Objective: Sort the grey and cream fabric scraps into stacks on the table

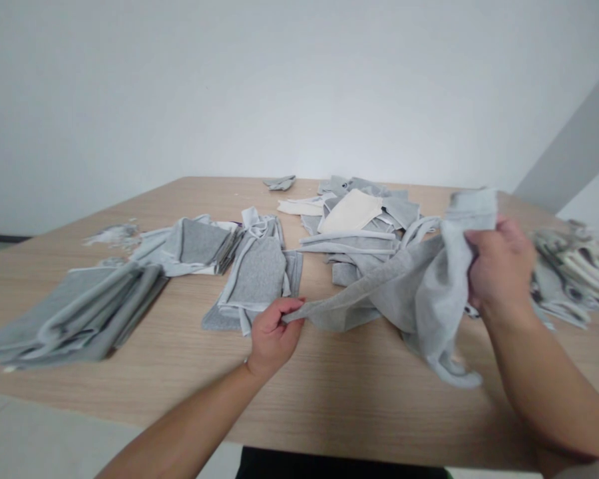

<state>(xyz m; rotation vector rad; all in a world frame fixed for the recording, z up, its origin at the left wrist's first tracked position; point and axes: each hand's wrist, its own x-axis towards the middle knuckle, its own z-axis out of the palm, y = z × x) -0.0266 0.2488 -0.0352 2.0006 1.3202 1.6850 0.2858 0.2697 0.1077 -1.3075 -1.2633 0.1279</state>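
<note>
A piece of grey fabric is stretched between my two hands above the front of the table. My left hand pinches its narrow left end between thumb and fingers. Higher up on the right, my right hand is closed around the bunched part, and a folded edge sticks up above the fist. The fabric's lower right part hangs loose in folds. Just beyond my left hand lies a stack of grey fabric pieces with pale edges.
Folded grey fabric lies at the left, with another stack behind it and white scraps farther back. Mixed grey and cream pieces are heaped at the back. More bundled fabric lies at the right. A wall stands behind the wooden table.
</note>
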